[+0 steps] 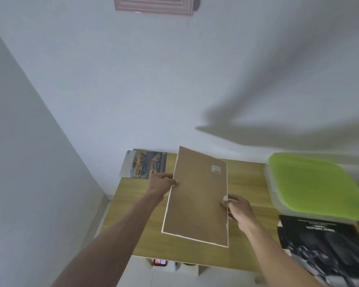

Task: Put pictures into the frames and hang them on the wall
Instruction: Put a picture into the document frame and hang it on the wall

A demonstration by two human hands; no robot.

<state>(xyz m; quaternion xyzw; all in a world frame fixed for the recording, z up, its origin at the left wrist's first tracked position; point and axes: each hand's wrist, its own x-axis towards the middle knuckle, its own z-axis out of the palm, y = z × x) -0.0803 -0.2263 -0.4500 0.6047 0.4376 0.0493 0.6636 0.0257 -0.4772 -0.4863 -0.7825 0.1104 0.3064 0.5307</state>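
I hold a white picture frame [197,197] above the wooden table [133,204], its brown backing board facing me with a small white sticker near the top right. My left hand [161,183] grips its left edge. My right hand [235,208] grips its right edge lower down. A picture of a yellow car [145,167] lies flat at the table's far left corner. A pink frame [153,5] hangs on the white wall at the top of view.
A clear plastic box with a green lid [313,183] stands on the table's right side. A black printed box [323,245] lies in front of it. A grey wall closes in on the left, beside the table.
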